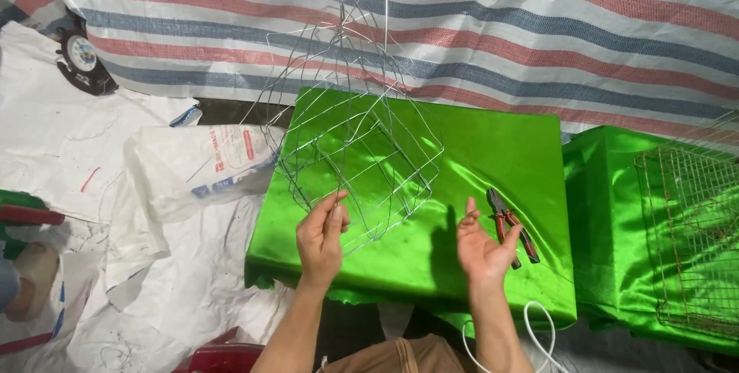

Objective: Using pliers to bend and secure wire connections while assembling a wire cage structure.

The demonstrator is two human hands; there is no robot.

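Observation:
A silver wire frame (362,150), shaped like a cage of bent loops with loose wire ends sticking up, hangs over a shiny green cloth-covered surface (477,150). My left hand (322,234) pinches the frame's lower left edge between thumb and fingers. My right hand (483,246) is held apart from the frame, palm turned inward with fingers spread, holding nothing. Red-handled pliers (509,225) lie on the green cloth just right of my right hand.
A rusty wire mesh grid (689,234) rests on a second green-covered block at the right. White sacks (192,165) cover the floor at left, a striped tarp (539,26) lies behind, and a white cord (539,334) loops near my right forearm.

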